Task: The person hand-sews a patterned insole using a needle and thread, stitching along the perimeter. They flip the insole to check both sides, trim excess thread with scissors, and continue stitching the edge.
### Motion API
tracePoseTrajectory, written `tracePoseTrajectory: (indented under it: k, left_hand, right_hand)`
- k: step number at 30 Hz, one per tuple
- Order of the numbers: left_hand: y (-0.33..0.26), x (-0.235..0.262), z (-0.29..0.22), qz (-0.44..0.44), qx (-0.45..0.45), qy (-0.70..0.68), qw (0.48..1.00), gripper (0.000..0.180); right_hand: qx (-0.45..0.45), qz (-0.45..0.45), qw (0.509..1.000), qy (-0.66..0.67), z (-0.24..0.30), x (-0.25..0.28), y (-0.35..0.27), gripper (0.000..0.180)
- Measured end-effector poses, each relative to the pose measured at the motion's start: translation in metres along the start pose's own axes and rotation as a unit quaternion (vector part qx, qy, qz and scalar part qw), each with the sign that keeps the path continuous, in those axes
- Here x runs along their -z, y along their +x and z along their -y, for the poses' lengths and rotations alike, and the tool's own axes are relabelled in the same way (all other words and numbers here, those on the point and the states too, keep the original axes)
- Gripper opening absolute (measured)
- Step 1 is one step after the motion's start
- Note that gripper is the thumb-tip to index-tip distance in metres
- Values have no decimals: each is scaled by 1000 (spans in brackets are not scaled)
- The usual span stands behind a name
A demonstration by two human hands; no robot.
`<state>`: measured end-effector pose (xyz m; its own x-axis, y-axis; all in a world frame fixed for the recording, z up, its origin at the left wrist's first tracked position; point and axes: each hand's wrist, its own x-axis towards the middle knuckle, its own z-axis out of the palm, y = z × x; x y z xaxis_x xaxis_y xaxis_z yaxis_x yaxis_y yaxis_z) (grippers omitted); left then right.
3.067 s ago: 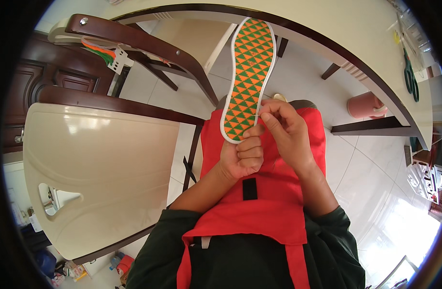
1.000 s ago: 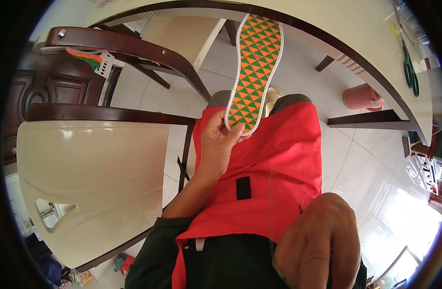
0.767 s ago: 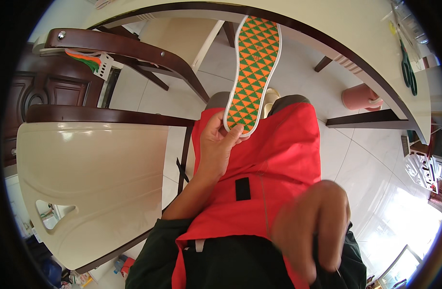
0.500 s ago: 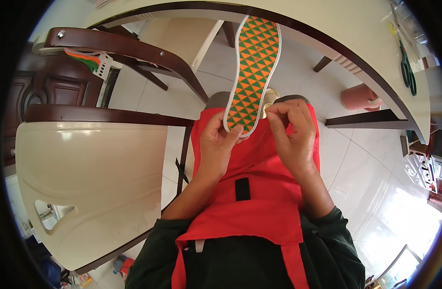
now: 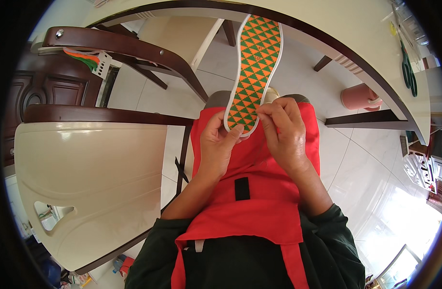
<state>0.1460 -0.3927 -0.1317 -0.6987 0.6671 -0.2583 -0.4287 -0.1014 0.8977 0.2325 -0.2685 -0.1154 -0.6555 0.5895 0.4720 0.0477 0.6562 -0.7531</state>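
An embroidered insole [image 5: 254, 62] with orange and green triangles and a white edge stretches away from me above my lap. My left hand [image 5: 216, 147] grips its near rounded end, thumb on the patterned face and fingers beneath. My right hand [image 5: 282, 129] is closed in a pinch at the insole's right edge, thumb and forefinger pressed together. What the pinch holds, perhaps something very thin, is too small to make out. Under both hands lies a red apron [image 5: 250, 161] with a black patch.
A table [image 5: 322, 33] curves across the front, with green-handled scissors [image 5: 408, 72] on its right. At my left stands a cream and brown chair [image 5: 91, 178]; colored threads [image 5: 86, 59] hang on a white holed card beyond it. A pink bucket [image 5: 359, 97] sits under the table.
My right hand has moved left and come in to the insole's edge, still pinched. The left hand and the insole have hardly shifted.
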Motion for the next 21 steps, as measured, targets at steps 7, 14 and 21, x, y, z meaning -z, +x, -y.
tracePoseTrajectory:
  k: [7, 14, 21]
  left_hand:
    - [0, 1, 2, 2, -4, -2, 1000, 31]
    - [0, 0, 0, -1, -1, 3, 1000, 28]
    - [0, -1, -1, -4, 0, -1, 1000, 26]
  right_hand:
    - [9, -4, 1000, -14, -1, 0, 1, 10]
    - [-9, 7, 1000, -13, 1, 0, 1, 11]
    - [-4, 10, 1000, -26, 1, 0, 2, 11]
